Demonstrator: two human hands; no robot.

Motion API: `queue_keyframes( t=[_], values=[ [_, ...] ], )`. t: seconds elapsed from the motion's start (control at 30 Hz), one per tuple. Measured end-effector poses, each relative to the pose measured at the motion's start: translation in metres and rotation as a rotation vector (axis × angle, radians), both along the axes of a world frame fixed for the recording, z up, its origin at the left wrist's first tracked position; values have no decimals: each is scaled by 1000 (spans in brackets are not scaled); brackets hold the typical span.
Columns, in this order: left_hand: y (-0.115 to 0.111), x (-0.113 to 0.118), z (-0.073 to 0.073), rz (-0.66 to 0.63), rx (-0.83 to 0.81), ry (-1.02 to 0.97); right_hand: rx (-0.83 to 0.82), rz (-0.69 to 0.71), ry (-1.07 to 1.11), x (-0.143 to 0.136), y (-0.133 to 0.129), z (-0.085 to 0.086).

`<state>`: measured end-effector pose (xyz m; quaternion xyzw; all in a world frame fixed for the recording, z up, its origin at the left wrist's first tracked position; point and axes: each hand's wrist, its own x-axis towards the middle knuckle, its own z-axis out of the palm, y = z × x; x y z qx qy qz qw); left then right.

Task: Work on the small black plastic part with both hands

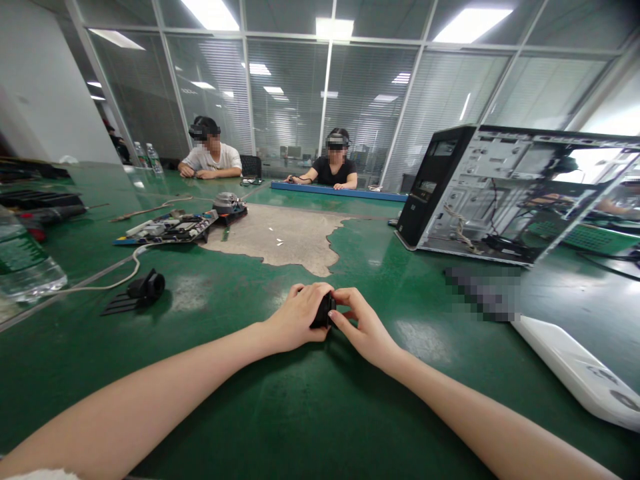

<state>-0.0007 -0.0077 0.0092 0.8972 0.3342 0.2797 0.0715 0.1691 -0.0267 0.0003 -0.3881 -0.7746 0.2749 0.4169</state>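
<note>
Between my hands, just above or on the green table (280, 413), is a small black object (321, 313); most of it is covered and I cannot make out its kind. My left hand (301, 313) wraps over it from the left with curled fingers. From the right, my right hand (361, 323) pinches its edge with thumb and fingertips. A black plastic part with a round end and several flat prongs (143, 288) lies to the left of my hands.
An open computer case (435, 193) stands at the right. Near it lies a white power bank-like device (570, 360). A circuit board (170, 227) and water bottle (30, 260) are at the left, with a cable (115, 280) between. Two people sit across the table.
</note>
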Motion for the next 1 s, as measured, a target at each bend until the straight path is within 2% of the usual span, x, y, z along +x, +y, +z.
queue_keyframes(
  t=[0.17, 0.5, 0.7, 1.0],
  values=[
    [-1, 0, 0, 4, -4, 14, 19, 33, 15, 0, -1, 0],
    [0, 0, 0, 8, 4, 16, -23, -26, 13, 0, 1, -1],
    [-1, 0, 1, 3, 0, 16, -44, -5, -2, 0, 1, 0],
    [-1, 0, 1, 9, -9, 12, 112, -6, -1, 0, -3, 6]
  ],
)
